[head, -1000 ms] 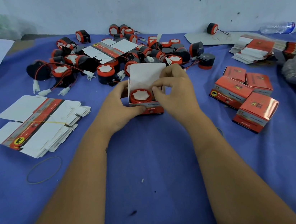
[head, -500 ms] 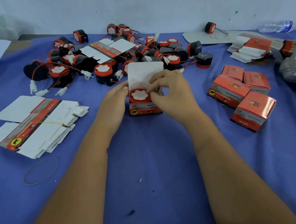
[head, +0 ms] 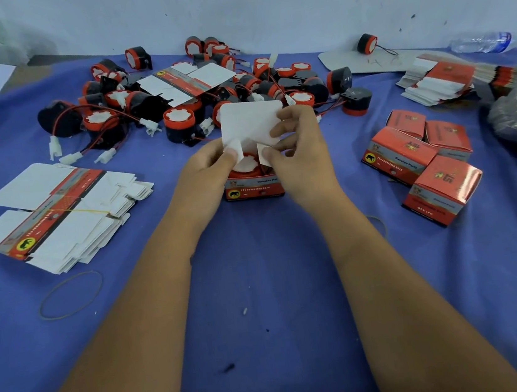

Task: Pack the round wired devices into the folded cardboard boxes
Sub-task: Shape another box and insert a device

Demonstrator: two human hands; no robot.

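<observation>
Scene: a person's two bare hands close a small red cardboard box near the middle of a blue-covered table, a round red-and-black device already seated inside.
Left hand: the left hand curls round the box's left side, thumb pressing the left side flap inward over the device.
Right hand: the right hand pinches the right side flap with its thumb while its fingers rest on the tall white lid, which stands upright.
Supply: loose devices with red wires lie heaped toward the table's far edge; flat box blanks sit near the left edge.
Done: four closed boxes cluster toward the right edge.
Risk, flaps: if the lid comes down before both side flaps lie flat, a flap may crease or spring out.
Risk, wire: the device's wire is not visible here; any loop left proud could be caught under the lid and stop the tuck.
Risk, box: pressing down hard from both sides may buckle the thin card walls or slide the box on the cloth.
</observation>
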